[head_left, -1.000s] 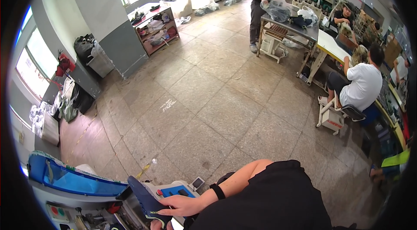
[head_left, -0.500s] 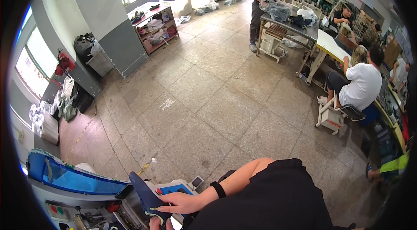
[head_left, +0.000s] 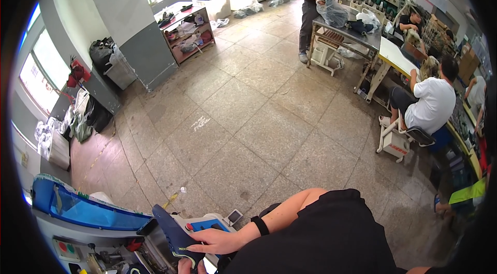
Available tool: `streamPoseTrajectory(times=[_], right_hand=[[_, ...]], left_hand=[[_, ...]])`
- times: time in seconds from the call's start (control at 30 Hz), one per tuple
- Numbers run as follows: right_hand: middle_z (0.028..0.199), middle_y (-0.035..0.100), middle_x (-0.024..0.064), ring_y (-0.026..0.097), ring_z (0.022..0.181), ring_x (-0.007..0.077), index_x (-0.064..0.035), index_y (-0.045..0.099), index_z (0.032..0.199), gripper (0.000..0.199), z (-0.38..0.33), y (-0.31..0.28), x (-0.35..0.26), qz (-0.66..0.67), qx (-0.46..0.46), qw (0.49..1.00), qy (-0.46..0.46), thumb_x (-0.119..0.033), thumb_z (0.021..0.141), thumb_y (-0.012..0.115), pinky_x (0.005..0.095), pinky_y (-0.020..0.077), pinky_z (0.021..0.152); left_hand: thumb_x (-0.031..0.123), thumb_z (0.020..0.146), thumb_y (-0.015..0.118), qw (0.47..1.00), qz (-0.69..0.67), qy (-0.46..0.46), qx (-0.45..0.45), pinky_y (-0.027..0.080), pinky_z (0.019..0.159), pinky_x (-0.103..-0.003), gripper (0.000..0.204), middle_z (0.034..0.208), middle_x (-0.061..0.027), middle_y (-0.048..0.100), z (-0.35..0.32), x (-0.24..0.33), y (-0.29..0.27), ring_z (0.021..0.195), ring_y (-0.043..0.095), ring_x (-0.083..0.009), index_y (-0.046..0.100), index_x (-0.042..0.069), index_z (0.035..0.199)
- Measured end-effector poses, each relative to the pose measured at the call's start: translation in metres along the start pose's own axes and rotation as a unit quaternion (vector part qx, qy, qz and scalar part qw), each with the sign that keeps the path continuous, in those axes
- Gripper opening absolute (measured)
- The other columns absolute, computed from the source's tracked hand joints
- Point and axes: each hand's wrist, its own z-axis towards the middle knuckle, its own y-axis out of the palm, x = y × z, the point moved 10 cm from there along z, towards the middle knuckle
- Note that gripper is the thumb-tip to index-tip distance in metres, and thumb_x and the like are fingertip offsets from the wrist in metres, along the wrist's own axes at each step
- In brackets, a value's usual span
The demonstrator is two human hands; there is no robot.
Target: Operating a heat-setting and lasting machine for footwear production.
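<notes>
A dark navy shoe upper (head_left: 173, 233) with a light green trim line lies at an angle near the lower left, toe end toward the far side. My right hand (head_left: 218, 241), a black band on its wrist, grips the upper's side with fingers stretched along it. Below, at the picture's lower edge, my left hand (head_left: 189, 264) holds the heel end; only part of its fingers shows. Just left of the upper is a machine's metal workings (head_left: 116, 263), partly cut off by the frame edge.
A blue machine cover (head_left: 98, 209) and a box with red and green buttons (head_left: 66, 248) stand at my left. A blue control panel (head_left: 209, 225) with a small screen (head_left: 234, 216) lies behind my right hand. Farther off are a shelf (head_left: 181, 33), worktables (head_left: 393, 52) and several people.
My hands and the shoe upper stay nearly the same. In the background, the standing person's hands have risen with the clear plastic bag; the view has shifted very slightly.
</notes>
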Motion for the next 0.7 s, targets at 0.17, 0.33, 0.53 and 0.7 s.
streamPoseTrajectory(times=[0.17,0.33,0.53,0.7], right_hand=[[0.090,0.058,0.0109,0.054,0.083,0.0174,0.0008,0.052,0.111,0.039,0.001,-0.001,0.003,-0.013,-0.001,1.000,0.000,-0.036,0.099,0.045,0.0306,0.0438,0.074],[0.089,0.057,0.0104,0.053,0.082,0.0166,0.0010,0.053,0.109,0.038,0.006,-0.001,0.004,-0.020,-0.004,1.000,0.004,-0.035,0.099,0.046,0.0305,0.0434,0.073],[0.084,0.054,0.0048,0.047,0.078,0.0118,0.0005,0.054,0.110,0.036,0.009,0.005,0.004,0.027,0.007,1.000,0.009,-0.033,0.099,0.048,0.0276,0.0414,0.072],[0.085,0.054,0.0048,0.047,0.078,0.0117,-0.0003,0.055,0.112,0.035,0.007,0.010,-0.004,0.058,0.022,0.998,-0.015,-0.032,0.099,0.048,0.0271,0.0408,0.072]], left_hand=[[-0.012,0.078,0.066,0.999,0.005,0.038,-0.009,0.048,0.078,-0.033,0.023,0.097,-0.0149,0.059,-0.004,-0.012,0.000,0.089,0.057,-0.0236,0.056,-0.007,0.099],[-0.014,0.076,0.068,0.990,0.009,0.142,0.007,0.049,0.081,-0.037,0.044,0.109,-0.0206,0.056,-0.010,-0.011,-0.006,0.094,0.057,-0.0288,0.050,-0.001,0.113],[-0.009,0.077,0.067,0.997,0.044,0.059,0.019,0.046,0.066,-0.032,0.011,0.082,-0.0132,0.059,0.013,0.017,-0.009,0.073,0.058,-0.0238,0.062,-0.007,0.086],[-0.010,0.076,0.067,0.997,0.049,0.050,0.018,0.046,0.065,-0.030,0.013,0.082,-0.0122,0.058,0.008,0.023,-0.012,0.072,0.056,-0.0218,0.061,-0.008,0.088]])
